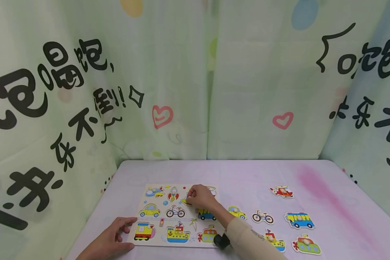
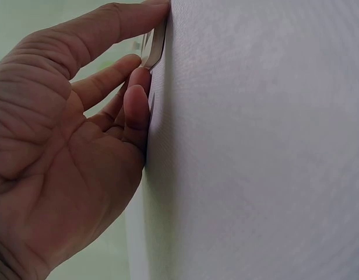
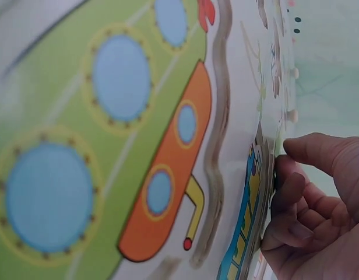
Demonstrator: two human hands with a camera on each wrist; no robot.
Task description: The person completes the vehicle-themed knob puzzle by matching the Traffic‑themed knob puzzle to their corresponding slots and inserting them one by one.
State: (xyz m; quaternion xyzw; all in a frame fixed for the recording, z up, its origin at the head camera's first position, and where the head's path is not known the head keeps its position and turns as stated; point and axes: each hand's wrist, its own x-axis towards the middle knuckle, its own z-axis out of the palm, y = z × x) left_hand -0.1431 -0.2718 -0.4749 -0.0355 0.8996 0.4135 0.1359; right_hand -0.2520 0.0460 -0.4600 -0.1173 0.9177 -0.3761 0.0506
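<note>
Table (image 1: 253, 173): far edge meets curtain (image 1: 247, 90); strip of tabletop btwn far edge & puzzle board (image 1: 160, 236), another btwn board's L edge & table's L edge. R side tighter: loose yellow car (image 1: 237, 212) just beside board's R edge, then bike (image 1: 262, 217), bus (image 1: 299, 220), boat (image 1: 276, 242), sub (image 1: 306, 245). Red heli (image 1: 282, 191) is farthest back, well apart from the others; bare tabletop btwn it & board. R sleeve (image 1: 250, 238) crosses board's R edge & covers part of boat. Black item (image 1: 221, 241) next to cuff, over board's near-R corner.

L hand (image 1: 112, 234) pinches board's near-L corner: thumb at near edge, forefinger at L edge. Board flat on table.

R hand (image 1: 203, 198) over board's back row, fingers curled, tips down at the yellow saucer shape (image 1: 186, 203), which shows just below/left of them. Can't tell if they grasp it; contact pt hidden in both views. R wrist view: fingertips right at board face, pictured bus (image 3: 242, 233) near them.
</note>
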